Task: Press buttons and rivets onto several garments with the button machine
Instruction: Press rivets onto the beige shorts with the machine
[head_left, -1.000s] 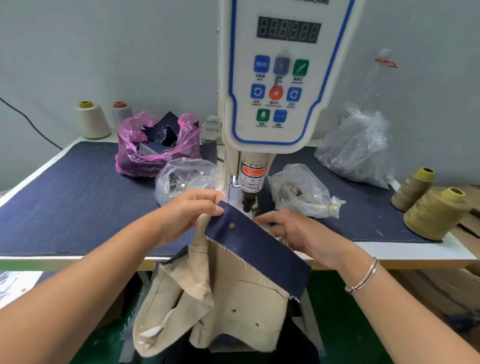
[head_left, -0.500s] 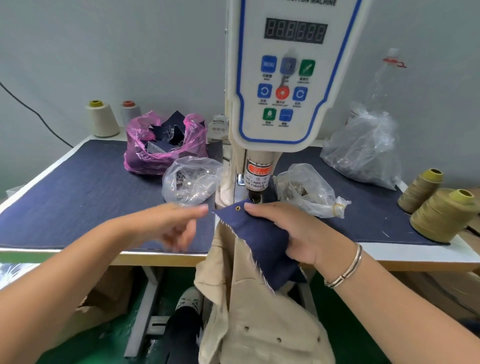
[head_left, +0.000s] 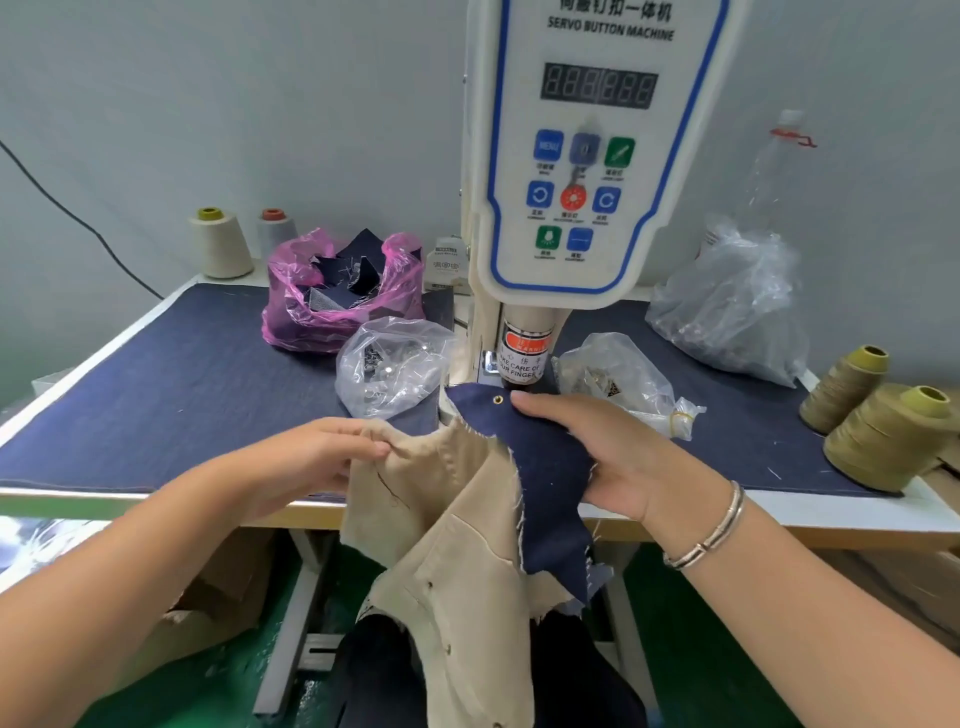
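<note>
Here, at the bench's (head_left: 156, 395) front edge under the white button machine (head_left: 582, 156), right hand (head_left: 613, 457) fingers grip the navy denim scrap (head_left: 545, 467); left hand (head_left: 311, 457) fingers pinch the beige cotton garment (head_left: 457, 545).

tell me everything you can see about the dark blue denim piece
The denim piece is a dark blue scrap with frayed, whitish raw edges and one small metal eyelet near its top corner. It lies draped over the beige garment, its top corner at the base of the machine head. The right hand grips it, fingertips beside the eyelet.
</note>
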